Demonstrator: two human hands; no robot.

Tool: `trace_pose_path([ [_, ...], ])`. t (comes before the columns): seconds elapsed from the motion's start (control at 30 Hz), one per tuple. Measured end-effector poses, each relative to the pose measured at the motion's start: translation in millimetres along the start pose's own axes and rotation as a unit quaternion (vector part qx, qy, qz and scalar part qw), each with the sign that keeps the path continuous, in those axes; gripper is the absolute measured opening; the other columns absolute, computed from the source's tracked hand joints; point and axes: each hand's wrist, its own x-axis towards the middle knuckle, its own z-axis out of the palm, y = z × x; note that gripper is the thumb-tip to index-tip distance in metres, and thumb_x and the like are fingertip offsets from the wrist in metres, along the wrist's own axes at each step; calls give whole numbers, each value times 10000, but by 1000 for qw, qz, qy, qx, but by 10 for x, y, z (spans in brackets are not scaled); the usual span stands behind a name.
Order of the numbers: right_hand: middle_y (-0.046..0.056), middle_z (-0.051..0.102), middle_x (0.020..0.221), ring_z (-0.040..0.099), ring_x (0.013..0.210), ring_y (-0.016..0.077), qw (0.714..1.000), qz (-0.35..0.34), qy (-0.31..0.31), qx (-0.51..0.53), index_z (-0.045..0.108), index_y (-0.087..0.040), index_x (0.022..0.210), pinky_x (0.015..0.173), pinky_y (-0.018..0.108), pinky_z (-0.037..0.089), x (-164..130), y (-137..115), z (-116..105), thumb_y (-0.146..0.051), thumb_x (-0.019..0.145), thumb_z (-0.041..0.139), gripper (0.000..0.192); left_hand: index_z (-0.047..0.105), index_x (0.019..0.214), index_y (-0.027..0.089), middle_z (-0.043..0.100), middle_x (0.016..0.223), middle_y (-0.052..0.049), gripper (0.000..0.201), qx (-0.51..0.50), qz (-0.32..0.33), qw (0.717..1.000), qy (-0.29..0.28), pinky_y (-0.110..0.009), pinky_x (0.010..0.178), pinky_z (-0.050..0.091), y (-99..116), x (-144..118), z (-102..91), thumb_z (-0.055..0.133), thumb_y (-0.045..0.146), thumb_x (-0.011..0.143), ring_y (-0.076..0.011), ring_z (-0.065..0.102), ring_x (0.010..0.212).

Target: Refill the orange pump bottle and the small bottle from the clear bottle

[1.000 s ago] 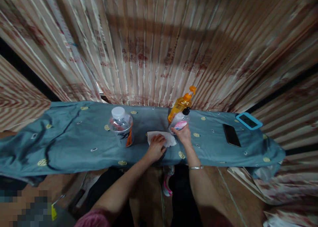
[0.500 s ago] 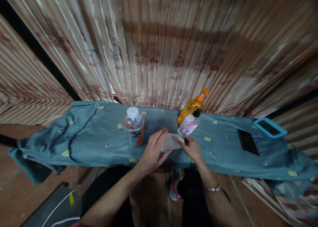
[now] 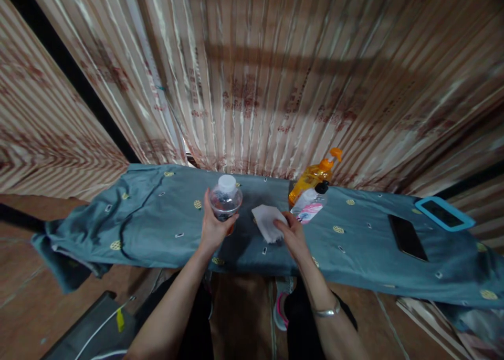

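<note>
Left hand (image 3: pixel 212 228) fingers wrapped round clear white-capped bottle (image 3: pixel 226 201), upright on blue-grey cloth (image 3: pixel 157 218). Right hand (image 3: pixel 292 235) fingertips pressed on white tissue (image 3: pixel 265 221), flat between bottle and orange pump bottle (image 3: pixel 311 179).

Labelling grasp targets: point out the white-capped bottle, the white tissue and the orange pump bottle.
white-capped bottle (image 3: pixel 226 199): head view, clear shoulder below the cap.
white tissue (image 3: pixel 265 221): head view, middle of the sheet.
orange pump bottle (image 3: pixel 311 177): head view, orange body.
</note>
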Motion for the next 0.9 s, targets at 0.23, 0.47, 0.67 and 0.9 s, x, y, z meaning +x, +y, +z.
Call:
trace_pose_path([
  [0.23, 118, 573, 1329, 512, 1241, 241, 985, -129, 13, 114, 538, -169, 1299, 1092, 474, 332, -123, -931, 501, -634, 892, 504, 619, 359, 1371, 197, 622, 1273, -121, 847, -35, 2, 996, -85, -440, 1041, 483, 150, -262, 331, 782, 273, 641, -279, 634, 1155],
  [0.47, 60, 675, 854, 656, 767, 171, 972, 9, -104, 211, 648, -147, 979, 774, 392, 536, 332, -486, 673, -721, 925, 300, 673, 390, 1352, 194, 616, 1276, -119, 855, -43, -19, 993, -104, -435, 1044, 472, 160, -217, 234, 808, 308, 614, -280, 620, 1171],
  [0.67, 64, 684, 930, 663, 821, 179, 975, 38, -49, 212, 632, -147, 1061, 824, 412, 534, -230, -90, 945, -607, 929, 480, 502, 413, 1350, 202, 599, 1290, -112, 830, -10, -22, 999, -29, -445, 1064, 448, 136, -63, 115, 793, 313, 621, -282, 601, 1189],
  [0.9, 95, 668, 1164, 617, 1094, 215, 982, -108, 12, 152, 609, -169, 1182, 999, 446, 448, 4, -731, 567, -529, 966, 441, 452, 327, 1402, 207, 568, 1335, -123, 876, -30, 10, 995, -95, -414, 1064, 457, 137, -222, 295, 763, 297, 648, -273, 593, 1211],
])
